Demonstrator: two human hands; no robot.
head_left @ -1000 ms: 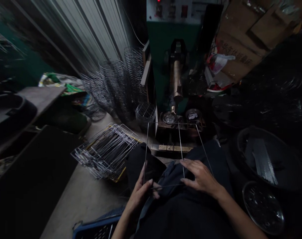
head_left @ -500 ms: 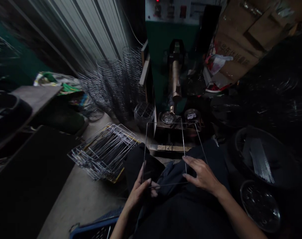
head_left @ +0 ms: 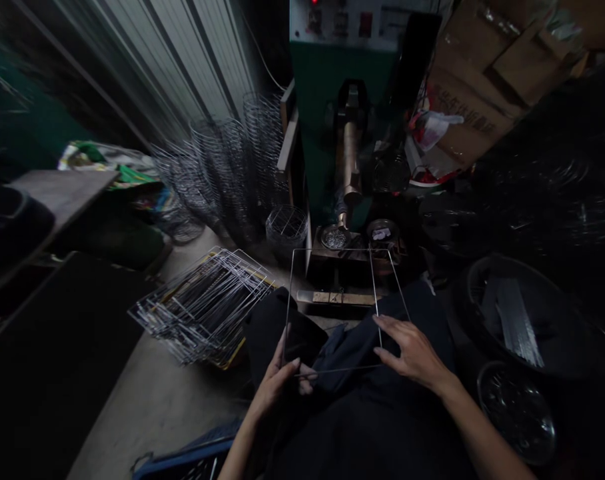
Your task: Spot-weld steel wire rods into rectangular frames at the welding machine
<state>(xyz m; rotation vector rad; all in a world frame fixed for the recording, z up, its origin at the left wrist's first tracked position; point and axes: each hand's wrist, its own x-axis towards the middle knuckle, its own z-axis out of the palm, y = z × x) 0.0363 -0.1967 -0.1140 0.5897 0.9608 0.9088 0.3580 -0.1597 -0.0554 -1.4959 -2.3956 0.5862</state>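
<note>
A thin rectangular wire frame (head_left: 290, 287) is held out over my lap, its far side near the machine's lower parts. My left hand (head_left: 278, 381) is closed around the frame's near left corner, thumb on top. My right hand (head_left: 413, 355) pinches a straight wire rod (head_left: 374, 287) between thumb and fingers. This rod runs lengthwise across the frame, nearer its right side. Whether the rod is joined to the frame at its far end, I cannot tell. The frame's near right corner is hidden behind my right hand.
Ahead stands a green machine (head_left: 317, 133) with a copper-coloured arm (head_left: 351, 160) above a dish of small metal bits (head_left: 335, 239). A pile of wire frames (head_left: 202, 307) lies at left, before stacked wire rings (head_left: 217, 160). A black basin (head_left: 475, 300) holds straight wires (head_left: 518, 323) at right.
My right hand has shifted slightly right, carrying the wire rod along toward the frame's right side. My left hand keeps its hold on the frame. The view has shifted slightly.
</note>
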